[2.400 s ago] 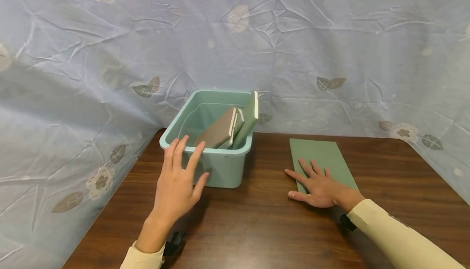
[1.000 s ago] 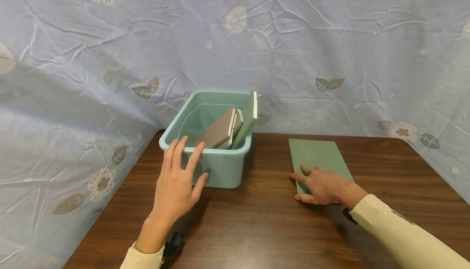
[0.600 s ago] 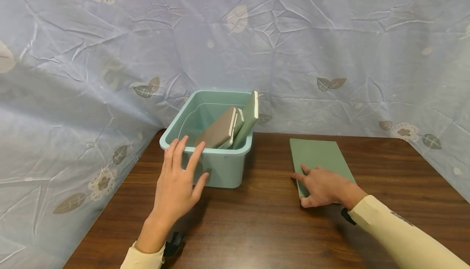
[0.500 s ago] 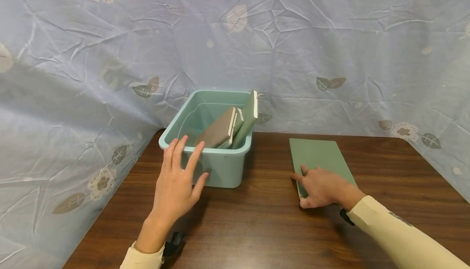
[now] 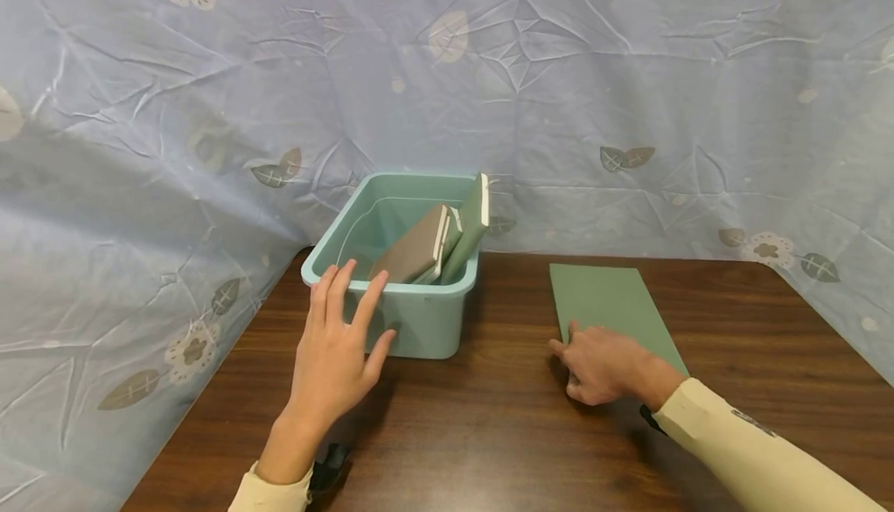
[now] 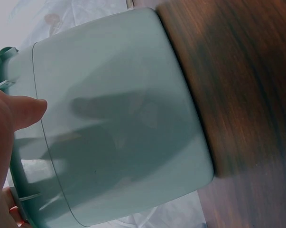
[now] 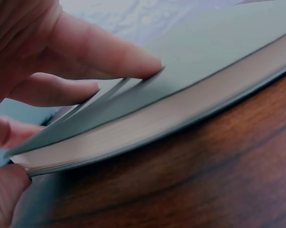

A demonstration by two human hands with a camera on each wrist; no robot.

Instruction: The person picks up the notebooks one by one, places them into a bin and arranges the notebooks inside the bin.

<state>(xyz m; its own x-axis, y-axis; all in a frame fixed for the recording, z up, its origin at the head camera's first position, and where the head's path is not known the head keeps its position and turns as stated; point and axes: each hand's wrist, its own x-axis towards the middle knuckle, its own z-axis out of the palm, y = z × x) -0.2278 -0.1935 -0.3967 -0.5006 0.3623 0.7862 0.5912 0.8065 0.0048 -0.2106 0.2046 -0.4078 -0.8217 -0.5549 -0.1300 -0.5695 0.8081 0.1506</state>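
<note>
A green book [image 5: 608,295] lies on the right part of the wooden table. My right hand [image 5: 602,364] holds it at its near left corner. In the right wrist view, two fingertips press on the cover [image 7: 214,52], and the thumb [image 7: 7,190] sits at the lower edge of the corner, where a dark shadow shows beneath the book. On the left, my left hand [image 5: 335,357] has its fingers spread at the near rim of a pale teal plastic bin [image 5: 426,322]. Its thumb [image 6: 31,110] shows against the bin's outer wall in the left wrist view.
Inside the bin, a grey-brown book [image 5: 412,244] and green books lean toward its right side. One green book [image 5: 469,229] sticks up above the rim. A patterned grey-blue cloth [image 5: 531,124] hangs behind the table [image 5: 482,434] and along its left side.
My right hand, earlier spread over the book, has drawn its fingers in and slid to the near left corner, its thumb now at the edge. My left hand and the bin stay put.
</note>
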